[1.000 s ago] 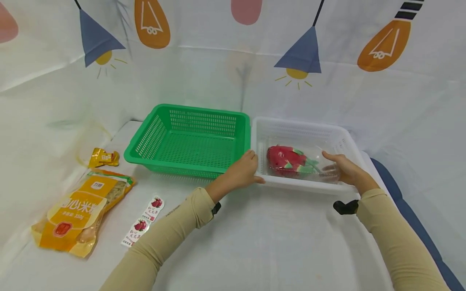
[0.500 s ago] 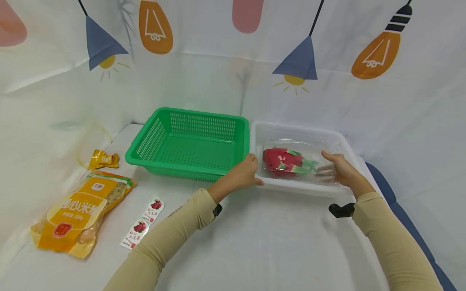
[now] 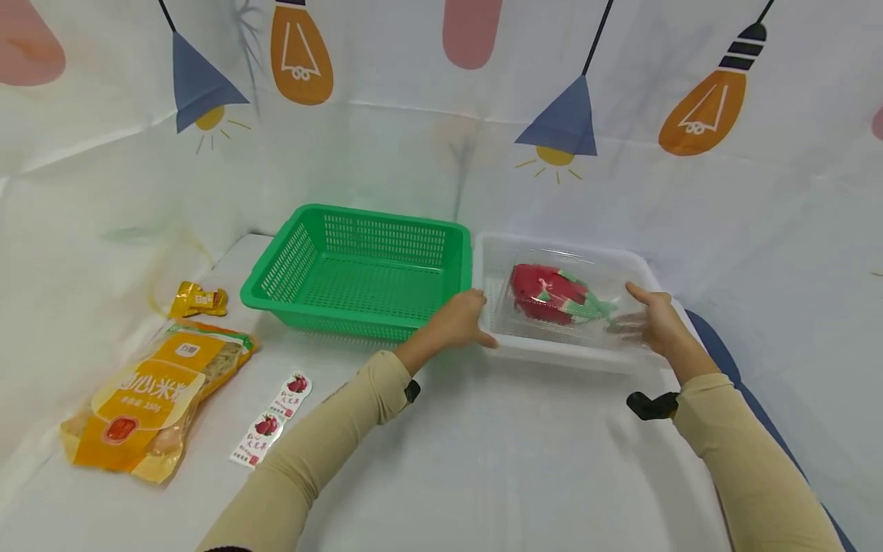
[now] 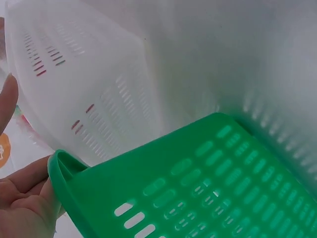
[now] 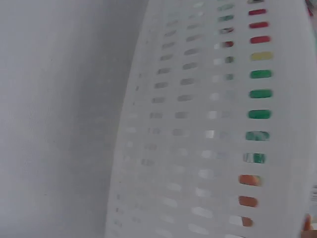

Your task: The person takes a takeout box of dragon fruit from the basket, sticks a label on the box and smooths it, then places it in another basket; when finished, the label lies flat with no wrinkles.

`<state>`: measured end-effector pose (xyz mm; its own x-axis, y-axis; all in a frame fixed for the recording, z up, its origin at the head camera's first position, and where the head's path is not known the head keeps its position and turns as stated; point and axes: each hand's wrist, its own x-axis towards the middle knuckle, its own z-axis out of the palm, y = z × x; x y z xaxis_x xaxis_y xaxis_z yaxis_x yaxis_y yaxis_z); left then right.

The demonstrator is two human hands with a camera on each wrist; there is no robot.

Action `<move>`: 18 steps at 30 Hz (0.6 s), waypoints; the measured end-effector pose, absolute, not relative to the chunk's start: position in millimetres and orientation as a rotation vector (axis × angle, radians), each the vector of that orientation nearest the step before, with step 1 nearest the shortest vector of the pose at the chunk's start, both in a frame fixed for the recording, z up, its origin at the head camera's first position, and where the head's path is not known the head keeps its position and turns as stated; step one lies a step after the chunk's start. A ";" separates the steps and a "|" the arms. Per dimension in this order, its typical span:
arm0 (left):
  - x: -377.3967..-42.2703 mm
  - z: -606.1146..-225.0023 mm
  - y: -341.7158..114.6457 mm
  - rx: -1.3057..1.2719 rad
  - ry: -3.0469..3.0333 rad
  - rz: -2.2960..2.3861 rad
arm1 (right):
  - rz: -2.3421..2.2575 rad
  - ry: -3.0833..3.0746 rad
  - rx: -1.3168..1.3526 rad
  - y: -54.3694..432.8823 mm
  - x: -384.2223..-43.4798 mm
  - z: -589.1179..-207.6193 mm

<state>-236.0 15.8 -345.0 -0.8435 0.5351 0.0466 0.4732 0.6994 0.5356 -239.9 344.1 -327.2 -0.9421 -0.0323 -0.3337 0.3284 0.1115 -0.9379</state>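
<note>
In the head view my right hand [image 3: 665, 326] grips the right end of a clear plastic box [image 3: 513, 326], thumb on top and fingers showing through the plastic. Inside the box lies a red dragon fruit [image 3: 545, 291] with green scales. The box is within the white basket [image 3: 586, 356]. My left hand [image 3: 458, 320] holds the white basket's front left corner, where it meets the green basket [image 3: 352, 211]. Close up in the left wrist view, the left hand [image 4: 27, 208] reaches past the green rim. The right wrist view shows mostly the white basket's slotted wall [image 5: 198, 119].
At the left lie an orange and yellow food bag [image 3: 148, 399] and a small gold-wrapped packet [image 3: 198, 299]. Two dragon fruit stickers [image 3: 272, 420] lie on the white table [image 3: 510, 460]. A patterned white cloth [image 3: 386, 146] hangs behind the baskets.
The clear box and dragon fruit have shifted right and farther back in the white basket, together with my right hand. My left hand stays at the basket corner.
</note>
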 end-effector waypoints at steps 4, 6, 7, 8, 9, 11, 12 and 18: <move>-241.9 -342.2 15.8 0.800 2.792 0.766 | -2.028 2.042 0.294 345.0 -233.0 -313.5; -244.7 -339.8 16.0 0.773 2.784 0.742 | -2.112 1.958 0.311 345.3 -229.5 -306.0; -245.9 -338.6 16.0 0.758 2.777 0.735 | -2.158 1.900 0.327 345.8 -227.4 -302.4; -246.9 -337.4 16.1 0.743 2.765 0.729 | -2.190 1.861 0.342 346.7 -224.9 -298.9; -247.8 -336.2 16.1 0.734 2.759 0.719 | -2.209 1.839 0.341 347.9 -222.0 -295.9; -249.3 -334.5 16.2 0.712 2.745 0.703 | -2.241 1.808 0.320 350.0 -215.4 -291.2; -250.0 -333.6 16.1 0.706 2.741 0.690 | -2.250 1.808 0.298 351.7 -211.9 -289.6; -252.9 -331.3 14.7 0.649 2.746 0.703 | -2.260 1.841 0.136 359.5 -187.5 -285.7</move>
<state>-252.9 14.7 -331.3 -0.8746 0.4716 -0.1125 0.3595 0.7864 0.5024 -187.5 359.5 -285.7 -0.9708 -0.1140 -0.2112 0.2299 -0.1889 -0.9547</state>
